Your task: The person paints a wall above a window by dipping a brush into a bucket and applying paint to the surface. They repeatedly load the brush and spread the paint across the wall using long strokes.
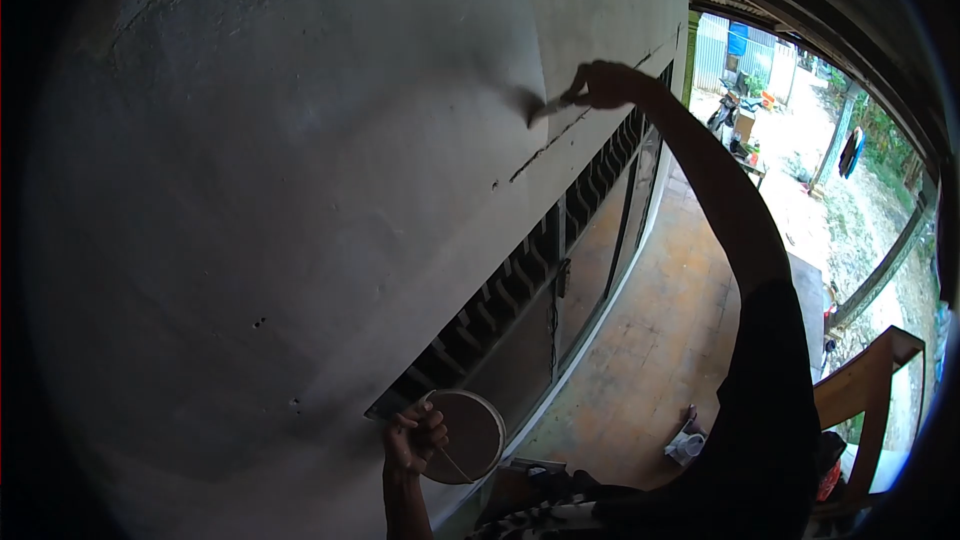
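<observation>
My right hand (605,85) is raised at the upper middle of the view, fingers closed round the handle of a paintbrush (545,108). Its dark bristles meet the pale plastered wall (330,170), just above a long crack (550,148). Low in the view, my left hand (415,437) is closed at the rim of a round paint bucket (465,435). A thin wire handle runs across the bucket's side, below the fingers. Brownish-grey colour shows inside the round rim.
Below the wall runs a window with a dark grille (520,265). Tiled floor (640,330) lies far beneath me. A wooden chair-like frame (870,390) stands at lower right, and a white bag (685,445) lies on the floor. Outside, a motorbike (722,112) is parked.
</observation>
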Demonstrator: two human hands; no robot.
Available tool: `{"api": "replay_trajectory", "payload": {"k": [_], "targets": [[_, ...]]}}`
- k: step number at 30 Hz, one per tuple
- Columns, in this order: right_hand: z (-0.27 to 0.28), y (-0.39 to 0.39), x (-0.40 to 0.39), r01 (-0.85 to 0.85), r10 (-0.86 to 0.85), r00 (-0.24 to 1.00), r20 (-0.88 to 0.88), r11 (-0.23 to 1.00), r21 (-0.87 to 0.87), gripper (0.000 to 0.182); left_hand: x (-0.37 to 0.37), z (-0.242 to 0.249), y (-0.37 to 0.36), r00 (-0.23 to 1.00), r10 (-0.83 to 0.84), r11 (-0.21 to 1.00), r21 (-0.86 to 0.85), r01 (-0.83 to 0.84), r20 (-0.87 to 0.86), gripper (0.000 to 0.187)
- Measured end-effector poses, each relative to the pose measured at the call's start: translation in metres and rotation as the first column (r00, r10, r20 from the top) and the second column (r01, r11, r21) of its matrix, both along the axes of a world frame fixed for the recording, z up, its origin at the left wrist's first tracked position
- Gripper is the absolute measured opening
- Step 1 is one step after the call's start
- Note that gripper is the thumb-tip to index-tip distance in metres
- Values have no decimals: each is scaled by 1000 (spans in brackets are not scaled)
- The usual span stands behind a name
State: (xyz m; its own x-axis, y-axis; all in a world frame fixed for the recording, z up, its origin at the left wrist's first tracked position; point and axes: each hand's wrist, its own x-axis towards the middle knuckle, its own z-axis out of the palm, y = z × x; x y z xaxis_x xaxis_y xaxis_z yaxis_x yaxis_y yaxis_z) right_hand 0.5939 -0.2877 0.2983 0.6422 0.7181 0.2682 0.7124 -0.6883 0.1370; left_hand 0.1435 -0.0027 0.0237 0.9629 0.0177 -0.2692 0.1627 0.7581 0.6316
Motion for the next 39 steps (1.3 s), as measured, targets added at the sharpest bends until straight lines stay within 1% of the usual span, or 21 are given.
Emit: {"api": "replay_trajectory", "payload": {"k": [2,4,5,6,8,11,12,13,14,16,19,20,22,25,27,29,31,34,36,38,39], "targets": [[59,-1,2,-62,51,974,219,997,40,20,1,4,1,1000,11,1000,0,-11,12,28],[110,-9,-8,-9,-68,967,246,954,301,22,-1,8,0,999,36,999,14,-35,-17,28],[129,-17,6,-77,-55,942,332,925,371,22,-1,8,1,999,38,999,13,-38,-17,28],[140,-21,-16,-111,-74,942,326,850,514,23,0,6,3,999,41,999,-1,-41,-15,28],[140,-21,5,-422,-21,825,565,643,640,27,2,2,4,999,36,999,-21,-36,-18,28],[86,-7,17,-285,29,922,387,726,626,28,4,-1,6,999,40,997,-58,-42,-24,28],[56,2,22,-411,157,893,423,667,621,27,4,-2,7,999,47,997,-61,-47,-14,28],[26,9,16,-402,182,907,379,638,656,30,5,-2,7,999,51,997,-65,-52,-7,28],[-3,9,15,-285,182,958,220,637,716,30,4,-3,7,999,46,997,-65,-46,-13,28],[-61,1,18,-204,182,978,106,689,695,29,7,-3,8,998,59,998,-28,-59,8,31],[-114,-21,-10,-42,74,995,-64,916,400,28,10,3,7,998,52,999,16,-52,19,30],[-127,-26,-10,-122,126,992,5,941,317,28,11,4,6,998,52,999,16,-52,21,30],[-129,-31,2,-28,67,988,-142,966,259,27,14,6,5,999,53,998,27,-53,-2,30],[-75,-26,1,38,-35,997,-69,998,44,25,16,6,4,1000,14,1000,5,-14,-5,27],[-29,-21,18,-40,36,997,75,997,63,23,16,8,3,1000,11,1000,12,-11,-6,27],[32,-11,15,55,-67,994,90,990,127,20,17,10,0,1000,14,1000,13,-14,-2,27],[85,-16,19,-26,-18,965,261,986,164,21,15,14,-2,1000,8,1000,9,-8,3,27],[151,-28,15,-177,14,928,373,897,406,25,15,15,-4,1000,18,1000,18,-18,-5,28],[168,-25,-1,-361,52,856,515,773,522,27,17,15,-4,1000,5,1000,5,-5,7,28],[157,-10,10,-482,141,841,523,633,605,27,18,13,-5,1000,-11,1000,-9,11,24,29],[134,-9,6,-336,7,884,468,706,624,28,17,13,-6,1000,-3,1000,0,3,25,29]]}}
